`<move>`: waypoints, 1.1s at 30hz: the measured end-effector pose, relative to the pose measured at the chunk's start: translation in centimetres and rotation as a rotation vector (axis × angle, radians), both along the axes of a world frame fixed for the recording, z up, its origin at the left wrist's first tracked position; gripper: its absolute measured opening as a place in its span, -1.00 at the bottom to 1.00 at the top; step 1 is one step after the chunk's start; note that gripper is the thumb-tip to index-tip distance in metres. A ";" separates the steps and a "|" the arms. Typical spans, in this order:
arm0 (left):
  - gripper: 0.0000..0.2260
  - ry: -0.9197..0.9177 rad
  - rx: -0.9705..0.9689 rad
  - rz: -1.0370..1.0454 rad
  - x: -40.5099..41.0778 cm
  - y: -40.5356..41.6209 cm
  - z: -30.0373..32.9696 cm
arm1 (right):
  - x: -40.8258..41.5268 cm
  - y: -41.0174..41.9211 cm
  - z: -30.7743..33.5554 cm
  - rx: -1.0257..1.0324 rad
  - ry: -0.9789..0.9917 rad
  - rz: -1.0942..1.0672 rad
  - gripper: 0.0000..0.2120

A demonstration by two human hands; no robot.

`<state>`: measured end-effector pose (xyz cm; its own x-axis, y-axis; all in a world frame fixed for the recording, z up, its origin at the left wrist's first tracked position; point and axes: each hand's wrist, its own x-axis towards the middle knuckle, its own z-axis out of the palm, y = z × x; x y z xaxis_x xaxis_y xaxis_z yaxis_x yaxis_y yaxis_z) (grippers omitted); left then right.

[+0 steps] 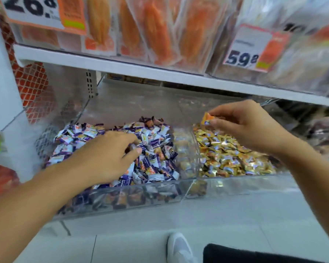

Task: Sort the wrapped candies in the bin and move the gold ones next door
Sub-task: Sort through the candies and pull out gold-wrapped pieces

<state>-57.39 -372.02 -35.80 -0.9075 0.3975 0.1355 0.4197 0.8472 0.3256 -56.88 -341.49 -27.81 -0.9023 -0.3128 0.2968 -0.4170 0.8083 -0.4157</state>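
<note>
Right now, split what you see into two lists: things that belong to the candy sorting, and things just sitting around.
Part of the job:
- purple-and-white candies in the left bin
- gold candies in the neighbouring bin
- gold candy pinched by right hand
- left hand digging in the purple pile

Just there:
- orange packets on the upper shelf
- price tag
- white shoe

**Around the Candy Shelf**

A white shelf (159, 71) runs across the top. On it stand clear packs of orange food (156, 29) (too blurry to say what kind). A price tag (34, 10) at the top left shows big black numbers, "26". Another price tag (253, 48) on the right reads "59". A white post (4, 82) stands at the left, with red netting (32, 86) beside it. Below is a pale tiled floor (121, 243). A white shoe (178, 247) rests on it.
</note>
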 end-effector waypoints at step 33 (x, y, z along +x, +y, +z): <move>-0.39 -0.516 -0.132 0.323 0.3 -8.4 -3.4 | -18.2 -23.1 -3.6 0.770 -0.461 0.559 -0.87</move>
